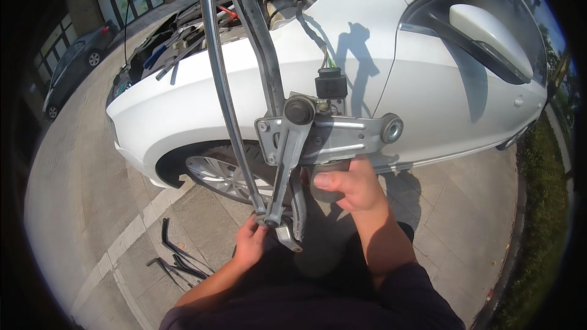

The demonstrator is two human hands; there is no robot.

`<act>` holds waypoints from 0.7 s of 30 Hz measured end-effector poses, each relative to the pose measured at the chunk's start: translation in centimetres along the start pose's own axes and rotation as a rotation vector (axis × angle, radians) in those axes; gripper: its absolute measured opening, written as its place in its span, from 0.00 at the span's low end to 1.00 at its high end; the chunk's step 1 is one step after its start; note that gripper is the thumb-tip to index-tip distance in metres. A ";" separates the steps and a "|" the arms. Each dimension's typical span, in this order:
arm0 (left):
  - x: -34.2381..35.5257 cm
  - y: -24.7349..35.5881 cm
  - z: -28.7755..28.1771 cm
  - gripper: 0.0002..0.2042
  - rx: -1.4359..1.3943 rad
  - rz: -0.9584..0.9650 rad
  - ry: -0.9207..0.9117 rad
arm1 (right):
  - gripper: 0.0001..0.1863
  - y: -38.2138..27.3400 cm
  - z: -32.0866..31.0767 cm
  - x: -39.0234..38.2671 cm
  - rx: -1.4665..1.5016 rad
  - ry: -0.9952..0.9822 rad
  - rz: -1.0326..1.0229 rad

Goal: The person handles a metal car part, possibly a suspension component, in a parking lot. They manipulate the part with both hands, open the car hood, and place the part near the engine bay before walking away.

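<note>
A metal wiper linkage (348,134) with long rods hangs upright before me, its upper end running out of view at the top. My right hand (353,184) is wrapped round the grey cylindrical motor (325,186) below the bracket, thumb across it. Lower down, my left hand (249,241) grips the linkage's bottom end, where the thin rod meets the crank arm (280,189); its fingertips are partly hidden behind the metal. A black connector (331,83) with coloured wires is at the top of the motor bracket, its wiring leading up toward the car.
Just beyond the linkage stands a white car (367,30) with its engine bay (177,36) exposed. Black wiper arms (177,256) lie on the paving at lower left. A dark car (76,61) is parked farther left. A hedge (538,220) and kerb run along the right.
</note>
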State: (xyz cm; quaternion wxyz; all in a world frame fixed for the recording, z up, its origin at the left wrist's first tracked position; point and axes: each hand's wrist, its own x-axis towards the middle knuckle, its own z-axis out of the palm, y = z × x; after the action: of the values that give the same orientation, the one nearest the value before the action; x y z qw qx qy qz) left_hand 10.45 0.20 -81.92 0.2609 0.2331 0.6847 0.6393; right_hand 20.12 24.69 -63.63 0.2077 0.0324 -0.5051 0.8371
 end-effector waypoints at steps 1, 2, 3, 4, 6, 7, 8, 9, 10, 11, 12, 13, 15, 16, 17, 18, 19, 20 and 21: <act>0.1 -0.9 -0.2 0.11 -0.033 0.009 0.001 | 0.28 -0.4 0.7 -0.1 -0.036 0.024 0.021; 0.2 -1.2 -0.3 0.11 -0.019 -0.002 0.002 | 0.29 -0.5 1.1 -0.2 -0.073 0.046 0.043; 0.2 -1.3 -0.3 0.12 -0.005 -0.014 0.003 | 0.30 -0.5 1.3 -0.1 -0.114 0.060 0.065; 0.3 -1.5 -0.3 0.12 0.008 -0.026 -0.006 | 0.29 -0.5 1.3 -0.2 -0.122 0.052 0.061; 0.5 -2.6 -0.5 0.12 0.033 0.028 -0.017 | 0.27 -0.2 1.4 -0.2 -0.137 0.036 0.054; 0.7 -2.9 -0.3 0.12 0.028 0.043 -0.016 | 0.26 -0.4 2.0 -0.4 -0.120 0.069 0.075; 0.8 -3.1 -0.3 0.12 0.022 0.058 -0.015 | 0.26 -0.2 2.2 -0.4 -0.137 0.064 0.080; 0.7 -3.3 -0.5 0.12 -0.003 0.015 -0.016 | 0.26 0.1 2.3 -0.3 -0.154 0.058 0.086; 0.6 -3.4 -0.5 0.12 0.013 -0.014 -0.005 | 0.26 0.2 2.3 -0.3 -0.172 0.052 0.090; 0.5 -3.6 -0.5 0.12 0.028 -0.044 0.007 | 0.25 0.3 2.5 -0.3 -0.186 0.055 0.077; 0.3 -3.8 -0.7 0.12 0.044 -0.074 0.018 | 0.25 0.4 2.7 -0.3 -0.200 0.059 0.064; 0.3 -4.5 -1.2 0.10 0.086 -0.095 -0.004 | 0.24 0.5 2.8 -0.4 -0.217 0.060 0.052; 0.4 -5.8 -1.8 0.10 0.024 -0.118 0.002 | 0.24 0.9 2.7 -0.3 -0.279 0.058 0.006; 0.5 -5.8 -1.7 0.10 -0.012 -0.126 0.002 | 0.23 1.1 2.6 -0.3 -0.316 0.058 -0.018; 0.4 -5.6 -1.6 0.10 -0.012 -0.112 -0.011 | 0.24 1.2 2.4 -0.3 -0.356 0.063 -0.028; 0.3 -5.7 -1.8 0.10 -0.003 -0.117 -0.006 | 0.24 1.3 2.3 -0.2 -0.395 0.068 -0.039; 0.3 -5.8 -1.9 0.10 0.005 -0.121 0.001 | 0.24 1.4 2.3 -0.1 -0.435 0.069 -0.050; 0.3 -5.9 -2.0 0.10 0.014 -0.124 0.007 | 0.25 1.6 2.4 -0.1 -0.424 0.081 -0.048; 0.2 -5.9 -2.0 0.10 0.009 -0.130 0.019 | 0.25 1.7 2.5 -0.1 -0.414 0.093 -0.045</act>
State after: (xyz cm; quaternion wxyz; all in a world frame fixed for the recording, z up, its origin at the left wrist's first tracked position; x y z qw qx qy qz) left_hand 9.07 -1.68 -87.76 0.2944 0.1834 0.7036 0.6202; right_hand 19.13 21.80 -63.88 0.2517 -0.0380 -0.6552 0.7113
